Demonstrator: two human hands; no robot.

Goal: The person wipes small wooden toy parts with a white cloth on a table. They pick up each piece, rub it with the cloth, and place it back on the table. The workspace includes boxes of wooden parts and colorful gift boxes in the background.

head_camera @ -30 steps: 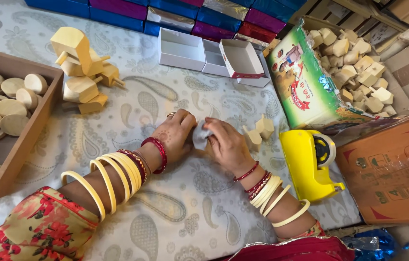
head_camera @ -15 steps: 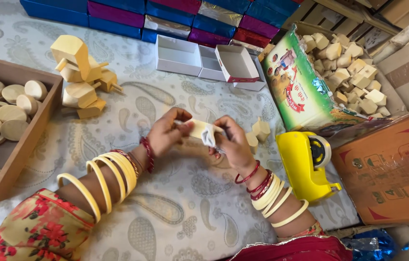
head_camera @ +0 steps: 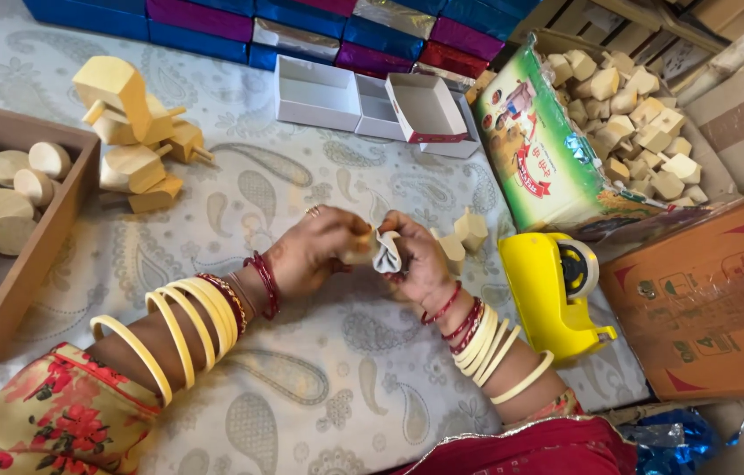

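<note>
Both hands pinching together: left hand [head_camera: 323, 251] and right hand [head_camera: 417, 262] gripping small crumpled white paper wrap [head_camera: 386, 252] above paisley-cloth table [head_camera: 301, 387]. Risk: wrap tearing or slipping; elbow nudging yellow plastic tape dispenser [head_camera: 557, 295].

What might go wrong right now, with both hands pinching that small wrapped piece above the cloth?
The wrapped piece is held only by the fingertips of the left hand and right hand; it may slip and the wrap come loose. The right forearm sits close to the yellow tape dispenser and might knock it.
</note>
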